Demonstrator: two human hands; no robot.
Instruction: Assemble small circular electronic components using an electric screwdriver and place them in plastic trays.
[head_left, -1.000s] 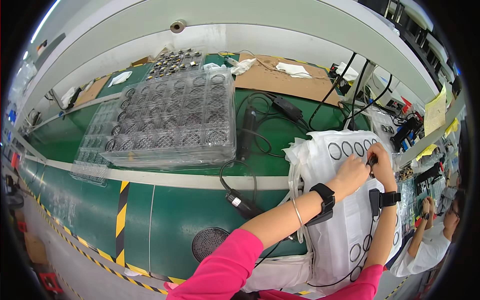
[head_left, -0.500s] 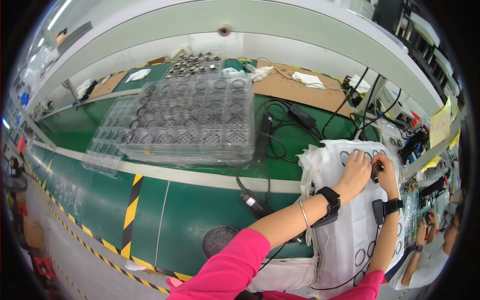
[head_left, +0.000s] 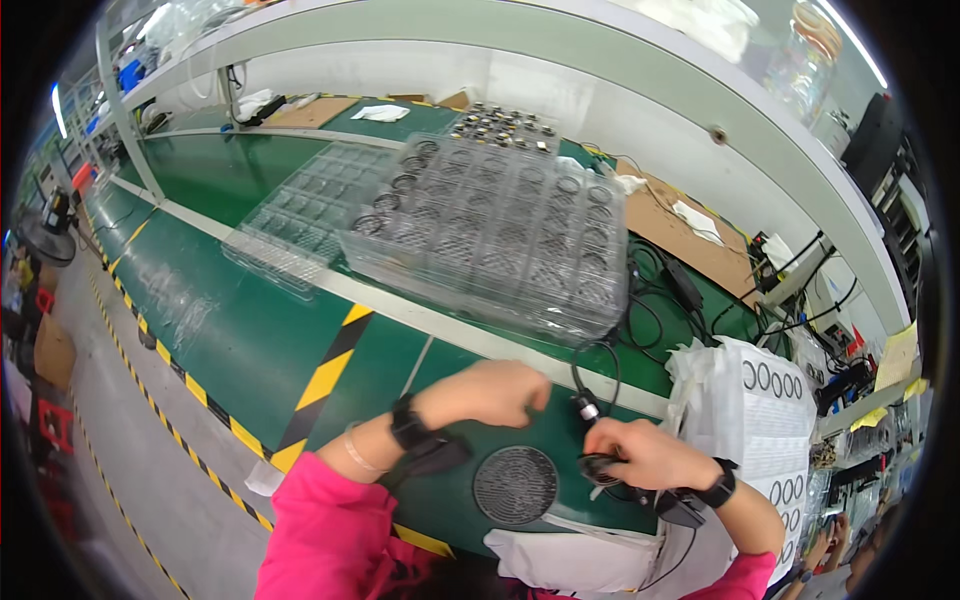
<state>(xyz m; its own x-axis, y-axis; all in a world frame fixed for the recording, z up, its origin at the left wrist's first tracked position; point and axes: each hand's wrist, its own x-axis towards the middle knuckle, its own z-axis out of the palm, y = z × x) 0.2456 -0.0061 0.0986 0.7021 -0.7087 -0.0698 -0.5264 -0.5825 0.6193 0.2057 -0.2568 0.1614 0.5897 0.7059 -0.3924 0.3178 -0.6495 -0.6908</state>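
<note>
My right hand [head_left: 650, 455] is closed around several dark rings [head_left: 600, 466], low over the green bench. It partly covers a black corded hand tool [head_left: 586, 405] with a white band. To its left, my left hand [head_left: 500, 392] hovers over the bench with curled fingers; whatever they may hold is hidden. Between and below the hands lies a round, speckled dark disc [head_left: 514, 485]. On the right, black rings [head_left: 780, 382] lie in rows on a white cloth-like sheet [head_left: 735, 430].
Stacked clear plastic trays [head_left: 490, 235] full of rings stand behind my hands, with flatter clear trays [head_left: 310, 215] on their left. Black cables [head_left: 680, 285] lie right of the stack. A metal shelf beam [head_left: 560, 50] crosses above. A folded white cloth [head_left: 570, 560] lies at the near edge.
Both hands have left the white sheet and moved left over the green bench. The dark rings came along in my right hand. The whole view has turned to the left.
</note>
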